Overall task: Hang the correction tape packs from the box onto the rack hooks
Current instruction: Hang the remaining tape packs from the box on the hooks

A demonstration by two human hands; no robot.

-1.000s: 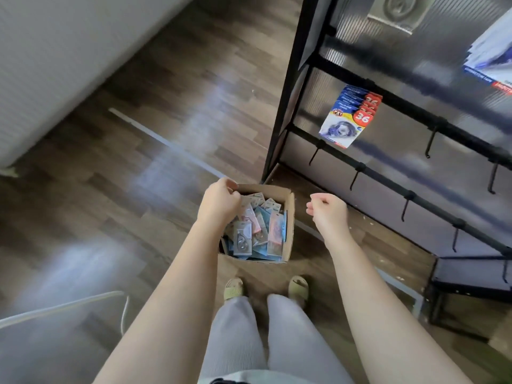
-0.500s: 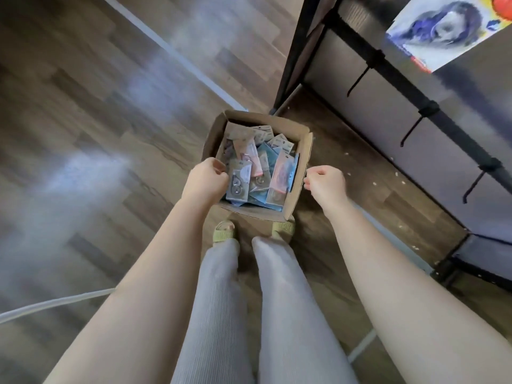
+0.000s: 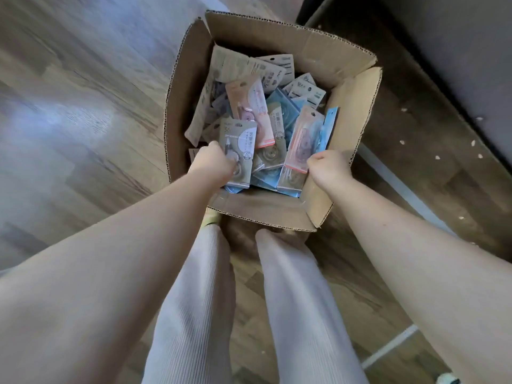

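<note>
Correction tape packs (image 3: 257, 126) fill the box (image 3: 327, 54) on the floor; none looks hung yet. The left hand (image 3: 213, 164) grips a grey pack (image 3: 238, 145), the right hand (image 3: 327, 167) pinches a pink pack (image 3: 300, 145).

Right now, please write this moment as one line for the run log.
stage: picking from box | left hand: grips grey pack | right hand: at pink pack, grip unclear | rack: out of view
</note>
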